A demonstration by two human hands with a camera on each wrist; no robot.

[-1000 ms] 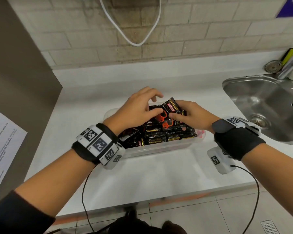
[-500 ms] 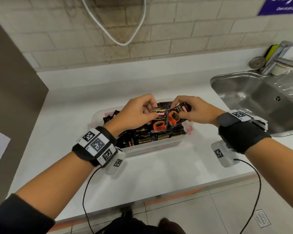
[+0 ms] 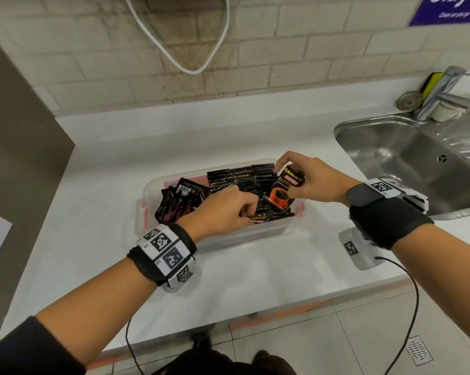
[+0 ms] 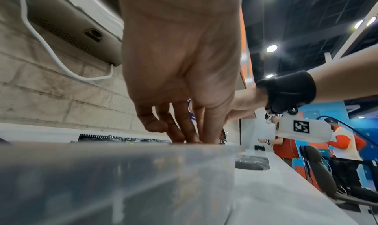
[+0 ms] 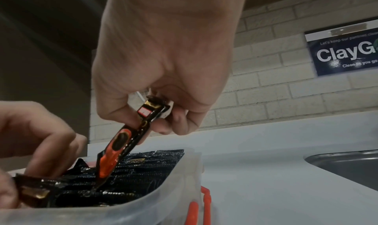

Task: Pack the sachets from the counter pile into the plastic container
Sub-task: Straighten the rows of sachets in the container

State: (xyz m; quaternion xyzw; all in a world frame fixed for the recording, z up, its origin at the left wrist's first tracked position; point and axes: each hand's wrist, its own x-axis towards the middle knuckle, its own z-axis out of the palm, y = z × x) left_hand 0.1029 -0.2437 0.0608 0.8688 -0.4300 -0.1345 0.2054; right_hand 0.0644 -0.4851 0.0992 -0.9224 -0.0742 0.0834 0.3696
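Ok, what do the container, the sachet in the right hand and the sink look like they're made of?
Container: translucent frosted plastic; contents show dimly through its walls.
Sachet: glossy printed foil or film, probably; shiny and creased.
Sink: brushed metal, likely stainless steel; dull grey reflections.

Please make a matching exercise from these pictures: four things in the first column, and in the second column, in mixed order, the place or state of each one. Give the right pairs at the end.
Column 1
1. right hand
2. left hand
3. plastic container
4. sink

Column 2
A. set into the counter at the right, metal
B. pinches a tilted sachet by its top end
C. stands on the white counter, full of dark sachets
D. fingers reach down among the packed sachets

Pairs: 1-B, 2-D, 3-C, 4-A
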